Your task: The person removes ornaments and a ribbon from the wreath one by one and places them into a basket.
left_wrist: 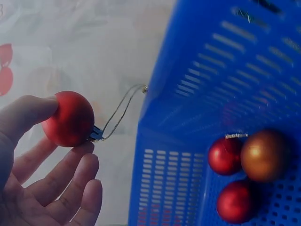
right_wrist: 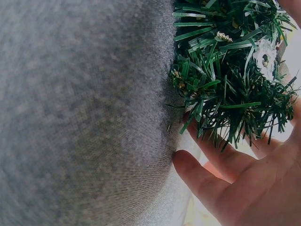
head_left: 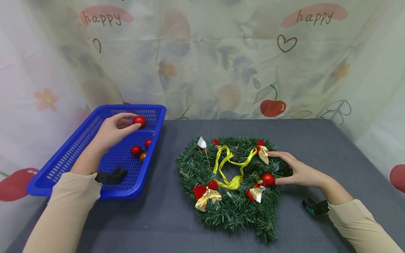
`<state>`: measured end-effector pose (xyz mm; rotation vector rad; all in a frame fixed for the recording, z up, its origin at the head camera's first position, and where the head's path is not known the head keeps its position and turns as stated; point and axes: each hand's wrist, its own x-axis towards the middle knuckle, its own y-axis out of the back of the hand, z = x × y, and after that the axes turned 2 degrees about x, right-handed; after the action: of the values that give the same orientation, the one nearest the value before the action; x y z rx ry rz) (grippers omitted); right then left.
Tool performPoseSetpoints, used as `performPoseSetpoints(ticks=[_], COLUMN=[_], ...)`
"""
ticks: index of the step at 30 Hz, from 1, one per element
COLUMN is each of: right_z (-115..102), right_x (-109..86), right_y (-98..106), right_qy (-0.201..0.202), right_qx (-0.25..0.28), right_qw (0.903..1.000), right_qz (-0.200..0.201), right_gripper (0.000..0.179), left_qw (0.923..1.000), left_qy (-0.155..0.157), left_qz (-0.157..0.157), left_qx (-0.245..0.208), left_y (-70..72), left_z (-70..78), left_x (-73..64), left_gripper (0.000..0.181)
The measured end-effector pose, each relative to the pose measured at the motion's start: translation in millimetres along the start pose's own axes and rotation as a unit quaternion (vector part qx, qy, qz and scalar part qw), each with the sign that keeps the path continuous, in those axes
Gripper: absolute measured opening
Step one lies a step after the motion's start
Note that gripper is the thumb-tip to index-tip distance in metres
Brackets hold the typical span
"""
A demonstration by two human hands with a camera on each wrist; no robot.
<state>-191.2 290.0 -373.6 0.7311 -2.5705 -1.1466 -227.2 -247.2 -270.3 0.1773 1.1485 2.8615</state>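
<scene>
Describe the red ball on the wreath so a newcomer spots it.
Start at the green wreath, right of the blue basket. On its right side, near the right hand, sits the red ball. It's round and shiny, unlike the red-and-gold bows nearby.

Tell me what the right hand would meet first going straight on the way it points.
Probably the wreath: the right hand is right at its edge, though exact contact is unclear.

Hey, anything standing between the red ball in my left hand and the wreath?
Yes: in the head view, the right rim of the blue basket lies between the red ball and the wreath. Nothing else visible is in the way.
</scene>
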Motion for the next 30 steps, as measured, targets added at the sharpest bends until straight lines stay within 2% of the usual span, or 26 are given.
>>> performPoseSetpoints(ticks=[5, 10, 19, 26, 30], right_z=[-2.3, -2.5, -0.4, 0.5, -0.5], right_x=[-0.6, -0.6, -1.0, -0.4, -0.1], right_y=[-0.1, 0.1, 0.4, 0.3, 0.7], right_qy=[-0.002, -0.003, 0.000, -0.002, -0.003], right_qx=[0.000, -0.002, -0.001, -0.001, 0.000], right_qw=[1.0000, 1.0000, 1.0000, 1.0000, 1.0000], right_qz=[0.001, 0.000, -0.001, -0.003, -0.003], right_gripper=[0.079, 0.079, 0.079, 0.078, 0.078], left_qw=[0.9998, 0.9996, 0.9968, 0.9897, 0.9856], left_qy=[0.012, 0.011, 0.017, 0.029, 0.024], left_qz=[-0.011, -0.022, -0.049, -0.104, -0.128], left_qx=[0.006, 0.013, 0.061, 0.093, 0.108], left_y=[2.3, 4.5, 4.6, 4.9, 5.5], left_z=[-6.2, -9.2, -19.7, -28.4, -33.1], left_x=[1.3, 4.3, 19.7, 29.4, 32.6], left_gripper=[0.060, 0.059, 0.057, 0.061, 0.060])
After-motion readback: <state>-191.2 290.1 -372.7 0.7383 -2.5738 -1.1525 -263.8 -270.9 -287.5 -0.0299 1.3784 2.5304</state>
